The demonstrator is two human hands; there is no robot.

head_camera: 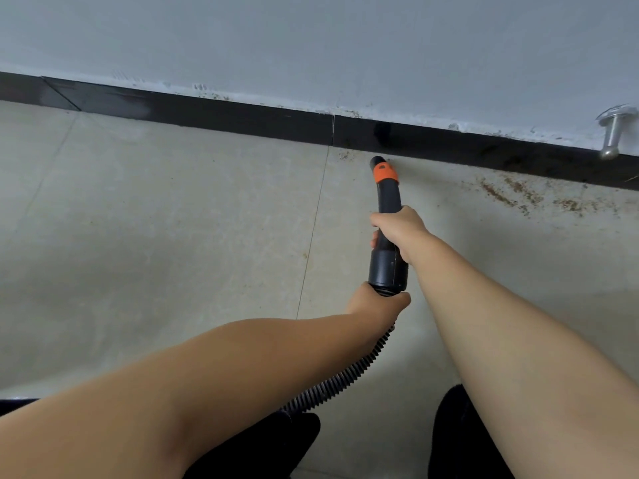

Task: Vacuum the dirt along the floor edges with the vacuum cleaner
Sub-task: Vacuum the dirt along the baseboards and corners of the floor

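Along the floor's [155, 219] far edge, where beige tiles are meeting a black baseboard [242, 114] under a grey wall [311, 39], the vacuum nozzle [385, 188] is pointing at the baseboard. Brown dirt [511, 193] is lying to its right. The right hand [397, 233] is gripping the nozzle; the left hand [375, 302] is gripping the ribbed hose [345, 378]. A metal doorstop [613, 133] is projecting from the wall.
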